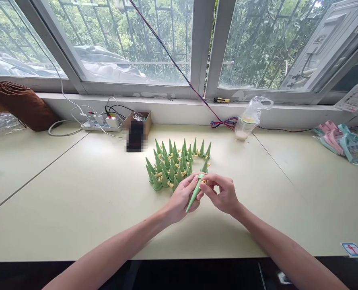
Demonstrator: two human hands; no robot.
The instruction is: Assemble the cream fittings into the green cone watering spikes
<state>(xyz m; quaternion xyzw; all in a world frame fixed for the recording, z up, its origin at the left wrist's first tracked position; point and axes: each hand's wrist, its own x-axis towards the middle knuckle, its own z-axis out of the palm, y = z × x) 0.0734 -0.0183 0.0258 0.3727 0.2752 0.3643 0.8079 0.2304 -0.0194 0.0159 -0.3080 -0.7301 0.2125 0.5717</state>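
Observation:
My left hand [180, 201] is closed around a green plant watering spike [192, 199], its tip slanting down toward me. At the spike's wide end sits a small yellow valve [203, 182]. My right hand [224, 194] has its thumb and fingers pinched on that valve; the exact contact is partly hidden by the fingers. Just beyond my hands, a cluster of similar green spikes [166, 162] stands on the table, points upward, with yellow valves at their bases. One more spike [205, 165] stands just behind my right fingers.
Toward the window are a power strip [102, 125] with cables, a small cardboard box [148, 121], and a dark pixelated object [135, 137]. A bagged cup [243, 125] stands at back right, near pink and teal packaged items [344, 139]. A brown bag [23, 106] lies at left.

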